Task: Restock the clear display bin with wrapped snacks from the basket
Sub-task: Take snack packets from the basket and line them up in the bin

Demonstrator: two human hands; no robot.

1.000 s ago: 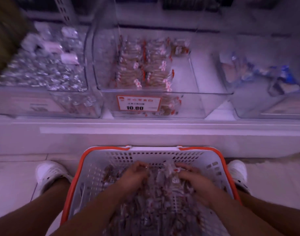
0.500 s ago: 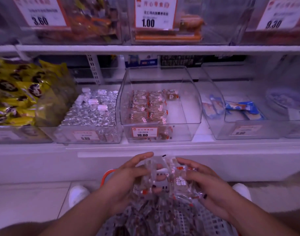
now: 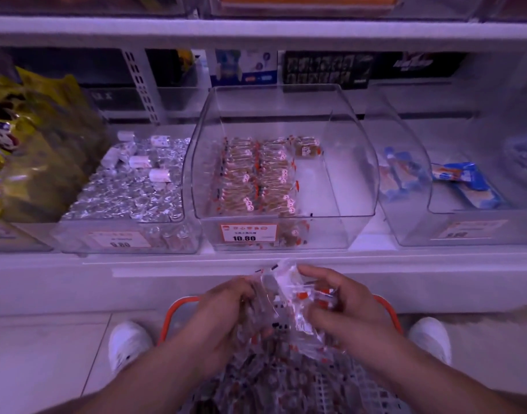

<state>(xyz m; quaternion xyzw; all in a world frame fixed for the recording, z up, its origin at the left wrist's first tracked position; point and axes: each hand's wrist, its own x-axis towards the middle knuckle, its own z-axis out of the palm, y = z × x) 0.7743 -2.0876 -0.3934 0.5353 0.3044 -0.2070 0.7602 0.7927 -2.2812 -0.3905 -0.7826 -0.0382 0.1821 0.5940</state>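
Note:
My left hand (image 3: pixel 226 309) and my right hand (image 3: pixel 345 309) hold between them a bunch of clear-wrapped snacks (image 3: pixel 286 297) with red marks, lifted above the red-rimmed white basket (image 3: pixel 178 306) that still carries several more snacks (image 3: pixel 274 380). Both hands curl round the bunch. Straight ahead on the low shelf stands the clear display bin (image 3: pixel 351 186) with a 10.80 price tag (image 3: pixel 247 233). Two neat rows of the same snacks (image 3: pixel 253 177) fill its left half; the right half is bare.
A bin of silver-foil sweets (image 3: pixel 127 186) stands left of the clear bin, yellow bags (image 3: pixel 23 144) further left. A bin with blue packets (image 3: pixel 453 183) is on the right. The white shelf edge (image 3: pixel 256 264) runs between basket and bins. My white shoes (image 3: pixel 127 345) flank the basket.
Both hands have risen out of the basket with a bunch of snacks. The view has tilted up from the basket to the shelf and moved closer to the bin.

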